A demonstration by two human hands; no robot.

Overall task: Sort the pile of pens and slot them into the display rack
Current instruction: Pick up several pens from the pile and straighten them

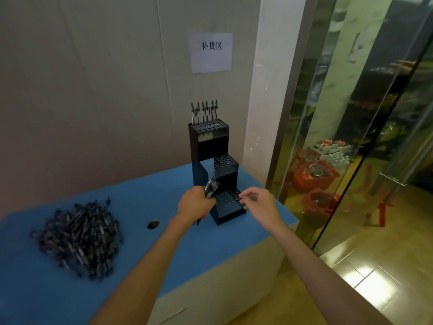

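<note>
Head view: a fistful of pens at the foot of the rack

Head view looks down on a blue-topped bench (145, 245) with both bare arms reaching forward. The left hand (195, 205) is closed in a fist around a bundle of pens (210, 187), their upper ends poking up and tilting toward the rack, their lower ends showing just below the fist. That hand sits right beside the left edge of the lowest step. The right hand (259, 202) hovers over the right edge of that same step, fingers curled and pinched together; whether anything is between them, I cannot tell.

The black display rack (214, 165) stands at the far right of the bench, three stepped blocks with hole grids on top. Up on the tallest step, a row of slotted pens (205, 111) stands upright along the back. The holes on the middle and lowest steps look open.

Over on the left of the bench, well apart from the rack, lies the big loose pile of pens (78, 240). Between pile and left forearm, a small dark spot (153, 224) marks the blue surface. On the wall behind, a white paper sign (211, 52).
</note>
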